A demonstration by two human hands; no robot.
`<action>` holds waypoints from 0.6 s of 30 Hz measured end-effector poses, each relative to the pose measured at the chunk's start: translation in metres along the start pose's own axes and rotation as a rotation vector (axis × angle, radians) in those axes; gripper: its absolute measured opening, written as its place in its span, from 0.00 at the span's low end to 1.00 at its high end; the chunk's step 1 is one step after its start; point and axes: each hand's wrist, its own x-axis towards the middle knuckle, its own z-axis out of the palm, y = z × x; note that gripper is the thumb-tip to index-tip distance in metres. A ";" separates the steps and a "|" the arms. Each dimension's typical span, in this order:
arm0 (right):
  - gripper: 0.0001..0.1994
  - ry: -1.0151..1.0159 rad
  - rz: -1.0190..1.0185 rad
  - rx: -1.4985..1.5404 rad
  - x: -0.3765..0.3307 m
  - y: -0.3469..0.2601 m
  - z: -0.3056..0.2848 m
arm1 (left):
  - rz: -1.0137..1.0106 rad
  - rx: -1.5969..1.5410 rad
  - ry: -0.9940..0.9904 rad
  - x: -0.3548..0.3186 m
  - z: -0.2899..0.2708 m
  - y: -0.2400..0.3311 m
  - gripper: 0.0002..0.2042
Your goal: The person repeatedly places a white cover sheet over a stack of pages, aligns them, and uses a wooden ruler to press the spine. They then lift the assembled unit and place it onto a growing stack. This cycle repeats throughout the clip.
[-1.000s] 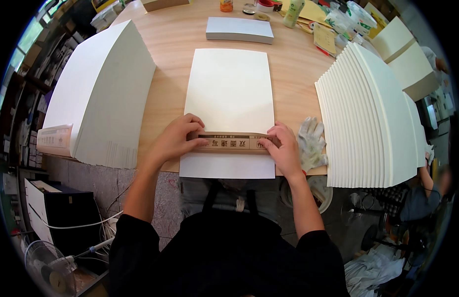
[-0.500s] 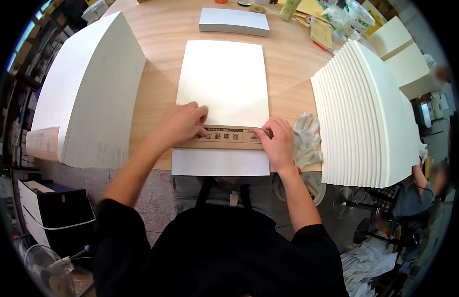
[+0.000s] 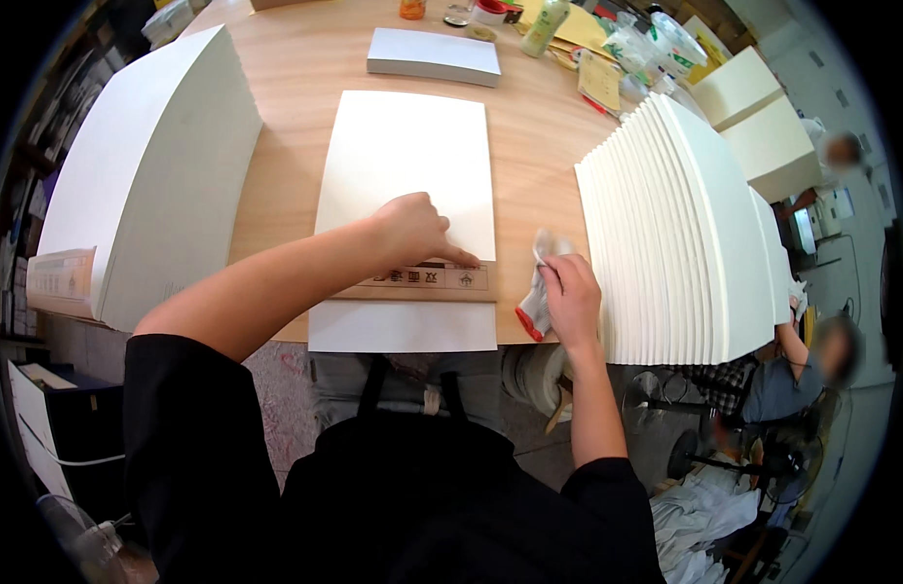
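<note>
A white sheet lies flat in front of me on the wooden table, its near edge hanging over the table's front. A brown printed paper strip runs across the sheet near that edge. My left hand reaches over from the left and presses its fingertips on the strip's right part. My right hand has closed on a white cloth with a red edge just right of the sheet.
A tall stack of white sheets stands at the left. A fanned row of white boards fills the right. A small white stack, bottles and packets sit at the back. Another person is at lower right.
My right hand left the strip and took hold of the cloth beside the sheet. My left hand slid right along the strip, with the arm crossing over the sheet.
</note>
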 end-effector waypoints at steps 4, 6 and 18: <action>0.09 -0.141 -0.479 -0.024 0.001 -0.055 0.013 | 0.019 -0.002 0.022 0.008 0.008 0.000 0.41; 0.10 -0.278 -0.714 -0.149 0.000 -0.068 0.031 | 0.007 0.018 0.022 0.014 0.014 -0.001 0.41; 0.14 -0.214 -0.849 0.071 -0.003 -0.207 0.172 | -0.021 -0.079 0.000 0.010 0.007 0.000 0.53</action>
